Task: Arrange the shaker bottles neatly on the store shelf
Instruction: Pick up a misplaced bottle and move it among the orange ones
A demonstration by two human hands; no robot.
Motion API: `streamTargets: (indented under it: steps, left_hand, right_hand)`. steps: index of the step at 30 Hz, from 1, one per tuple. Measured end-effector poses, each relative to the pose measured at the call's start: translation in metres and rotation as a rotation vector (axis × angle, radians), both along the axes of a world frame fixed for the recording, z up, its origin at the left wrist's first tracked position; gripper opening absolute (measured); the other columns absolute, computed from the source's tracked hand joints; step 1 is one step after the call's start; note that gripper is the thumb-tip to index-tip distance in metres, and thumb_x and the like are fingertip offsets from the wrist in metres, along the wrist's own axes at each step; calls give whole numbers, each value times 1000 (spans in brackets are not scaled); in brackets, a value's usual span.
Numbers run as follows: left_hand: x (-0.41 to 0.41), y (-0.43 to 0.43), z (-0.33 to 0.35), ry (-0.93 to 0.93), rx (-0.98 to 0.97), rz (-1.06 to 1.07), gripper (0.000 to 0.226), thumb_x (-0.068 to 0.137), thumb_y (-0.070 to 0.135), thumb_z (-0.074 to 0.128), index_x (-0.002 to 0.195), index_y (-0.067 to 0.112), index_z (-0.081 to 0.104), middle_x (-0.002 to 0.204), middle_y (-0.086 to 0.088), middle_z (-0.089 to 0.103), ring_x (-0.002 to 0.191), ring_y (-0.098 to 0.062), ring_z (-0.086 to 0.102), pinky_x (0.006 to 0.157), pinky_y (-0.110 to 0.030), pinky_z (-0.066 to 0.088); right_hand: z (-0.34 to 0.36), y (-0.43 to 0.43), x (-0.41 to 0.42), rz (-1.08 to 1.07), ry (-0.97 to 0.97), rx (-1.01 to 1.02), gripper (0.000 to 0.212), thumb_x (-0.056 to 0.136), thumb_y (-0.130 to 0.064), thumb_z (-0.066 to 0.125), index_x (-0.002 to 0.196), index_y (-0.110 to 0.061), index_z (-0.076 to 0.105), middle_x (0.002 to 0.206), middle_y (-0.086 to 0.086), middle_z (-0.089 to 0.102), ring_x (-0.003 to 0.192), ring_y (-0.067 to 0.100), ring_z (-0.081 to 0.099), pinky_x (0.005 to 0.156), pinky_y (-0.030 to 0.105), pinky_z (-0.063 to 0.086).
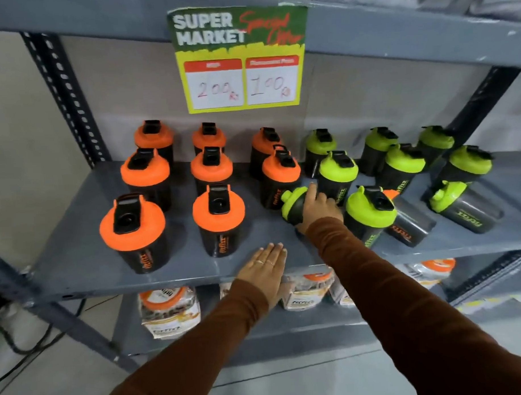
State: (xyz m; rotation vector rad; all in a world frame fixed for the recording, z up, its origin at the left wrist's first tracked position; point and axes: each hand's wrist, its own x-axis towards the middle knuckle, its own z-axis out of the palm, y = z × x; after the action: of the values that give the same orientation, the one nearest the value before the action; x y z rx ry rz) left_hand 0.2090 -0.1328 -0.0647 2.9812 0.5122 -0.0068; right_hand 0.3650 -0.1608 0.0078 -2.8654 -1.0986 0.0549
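Observation:
Black shaker bottles stand on the grey shelf: several with orange lids on the left, several with green lids on the right. My right hand grips a green-lidded bottle that lies tilted on its side near the shelf's middle. Flat on the shelf's front edge rests my left hand, fingers spread, holding nothing. At the right, another green-lidded bottle lies on its side, and an orange-lidded bottle lies behind an upright green one.
A "Super Market" price sign hangs from the shelf above. Packaged goods with orange lids sit on the lower shelf. Perforated uprights frame the rack. Bare shelf surface shows in front of my right hand's bottle.

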Motion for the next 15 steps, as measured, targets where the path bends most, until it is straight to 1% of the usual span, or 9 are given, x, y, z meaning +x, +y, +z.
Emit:
streamTargets:
  steps: [2,4,5,6,7,8,9,12,15]
  left_hand:
    - [14,-1,1,3,17,85,72,92,47,32,142,5,3,155,-13,6,142,-26,6,116,-35,0]
    - [21,-3,-3,-12,26,163,74,90,54,24,141,3,9,154,-15,12,142,-26,11,116,-35,5]
    - [22,-5,-2,-28,31,188,77,88,58,16,139,1,19,151,-16,23,139,-26,21,115,-34,14]
    - [24,-8,-3,3,22,221,81,87,60,7,133,0,36,142,-17,40,132,-26,38,110,-34,29]
    - [23,-7,-2,13,6,253,86,87,59,-1,122,2,52,128,-16,57,118,-25,54,98,-34,44]
    - [24,-8,-2,16,16,271,87,87,58,-3,111,4,61,115,-13,66,105,-23,63,87,-35,51]
    - [24,-9,-5,24,17,287,86,88,56,-2,107,5,64,109,-11,70,99,-23,66,81,-36,54]
    - [18,-5,-8,27,52,294,85,88,58,1,110,3,61,111,-14,68,100,-27,66,82,-43,53]
    - [22,-12,-7,-14,29,333,93,83,66,-3,119,1,54,122,-17,61,112,-30,59,95,-45,45]
  right_hand:
    - [2,-3,-1,33,4,25,103,73,-28,72,143,-5,0,138,24,36,124,43,38,101,48,37]
    - [4,-12,-7,73,21,114,104,70,-30,73,143,-5,2,135,23,39,122,42,40,100,46,37]
    - [5,-18,-11,93,36,176,106,69,-32,74,143,-5,4,133,23,41,120,41,41,100,45,37]
    - [5,-25,-13,112,65,261,107,66,-34,75,142,-5,5,131,23,42,119,41,42,101,44,36]
    - [9,-29,-17,123,116,347,109,64,-34,77,142,-5,6,130,23,44,119,41,43,103,43,36]
    - [13,-35,-18,138,178,434,110,62,-32,78,142,-5,8,129,23,45,120,40,43,104,43,36]
    - [18,-40,-20,152,240,523,111,60,-31,79,142,-7,9,130,23,46,120,40,43,105,43,36]
    - [43,-54,-29,175,403,759,108,58,-30,80,141,-17,13,133,17,47,121,35,46,101,38,41]
    - [63,-73,-22,156,565,914,104,58,-31,82,139,-20,18,134,12,48,121,26,49,99,27,38]
